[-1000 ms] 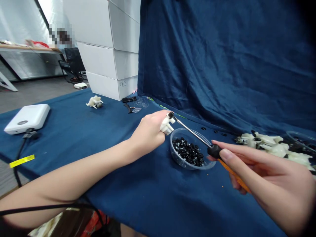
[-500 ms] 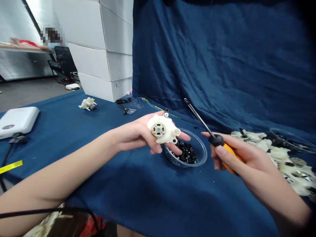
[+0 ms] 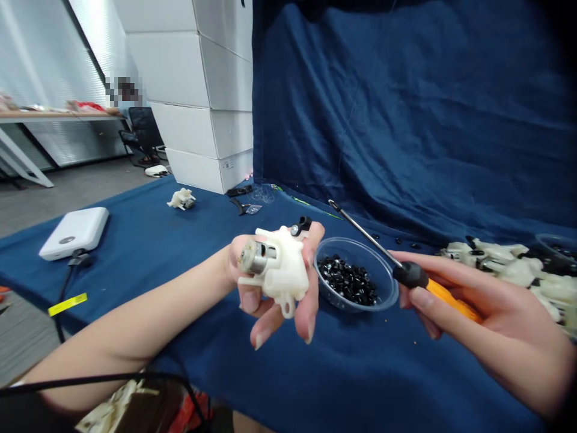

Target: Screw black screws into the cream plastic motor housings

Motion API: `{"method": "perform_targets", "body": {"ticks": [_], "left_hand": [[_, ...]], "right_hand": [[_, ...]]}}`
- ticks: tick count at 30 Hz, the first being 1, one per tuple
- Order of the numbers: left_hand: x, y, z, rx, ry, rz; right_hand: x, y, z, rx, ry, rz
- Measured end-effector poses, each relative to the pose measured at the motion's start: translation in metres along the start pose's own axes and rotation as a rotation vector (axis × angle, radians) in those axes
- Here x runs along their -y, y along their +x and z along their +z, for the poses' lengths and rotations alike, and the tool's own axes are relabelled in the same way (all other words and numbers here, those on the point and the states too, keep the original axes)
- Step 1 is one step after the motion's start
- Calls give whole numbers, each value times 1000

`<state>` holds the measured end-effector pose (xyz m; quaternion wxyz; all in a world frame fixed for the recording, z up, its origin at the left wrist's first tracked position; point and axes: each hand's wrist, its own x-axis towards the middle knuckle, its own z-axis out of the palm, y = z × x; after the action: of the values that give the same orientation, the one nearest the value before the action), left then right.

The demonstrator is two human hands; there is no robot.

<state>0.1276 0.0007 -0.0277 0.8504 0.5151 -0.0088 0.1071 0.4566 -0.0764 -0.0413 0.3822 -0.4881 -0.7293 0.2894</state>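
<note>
The tabletop (image 3: 288, 385) is covered in navy cloth, with a matching navy backdrop (image 3: 406, 114) hanging behind it, and a broad stretch of bare cloth lies in front of both hands. A clear plastic bowl (image 3: 356, 243) sits just beside the left hand, heaped with small black parts (image 3: 347, 281) (too small to identify exactly). A second clear bowl (image 3: 552, 243) sits at the far right, behind a crowded pile of white plastic assemblies (image 3: 509, 270). The left hand (image 3: 252, 304) is cupped, fingers curled loosely around a white plastic motor assembly (image 3: 282, 270), held up over the cloth, its silver motor can (image 3: 258, 255) facing left and a small black part (image 3: 301, 226) at its top edge. The right hand (image 3: 500, 319) is closed around an orange-handled screwdriver (image 3: 426, 276) — its steel shaft angles up past the bowl, not touching the assembly.
</note>
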Motion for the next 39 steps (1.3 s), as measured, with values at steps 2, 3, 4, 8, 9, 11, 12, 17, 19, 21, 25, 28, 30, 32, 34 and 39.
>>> {"method": "perform_targets", "body": {"ticks": [2,3,4,8,9,11,12,17,19,21,25,28,30,32,34,39], "left_hand": [[-2,4,3,-67,58,101],[-2,7,4,-164,109,170],[-2,11,4,-311,182,243],[4,26,0,-940,537,434],[6,28,-1,-1018,585,431],[9,31,-2,-1066,612,393],[11,32,-2,-1057,600,368],[13,33,1,-963,495,295],[13,33,2,-937,480,282],[12,33,3,-933,474,277],[10,32,6,-932,482,271],[8,32,7,-949,504,258],[9,32,5,-964,534,239],[12,33,2,-985,629,250],[17,32,-1,-1011,812,317],[31,29,-5,-1071,1177,376]], "right_hand": [[-1,-1,3,-28,-32,-46],[-1,-1,5,-86,-80,-89],[0,-2,8,-163,-158,-146],[3,0,17,-448,-607,-435],[3,0,19,-455,-704,-499],[3,0,21,-453,-843,-576],[3,0,22,-448,-888,-589],[3,-5,22,-464,-903,-579],[3,-6,22,-453,-893,-586],[3,-6,23,-456,-881,-586],[5,-6,25,-457,-866,-583],[7,-6,26,-482,-868,-557],[9,-7,28,-494,-885,-549],[10,-8,30,-462,-911,-528],[10,-9,31,-414,-916,-496],[5,-10,25,-318,-770,-477]]}}
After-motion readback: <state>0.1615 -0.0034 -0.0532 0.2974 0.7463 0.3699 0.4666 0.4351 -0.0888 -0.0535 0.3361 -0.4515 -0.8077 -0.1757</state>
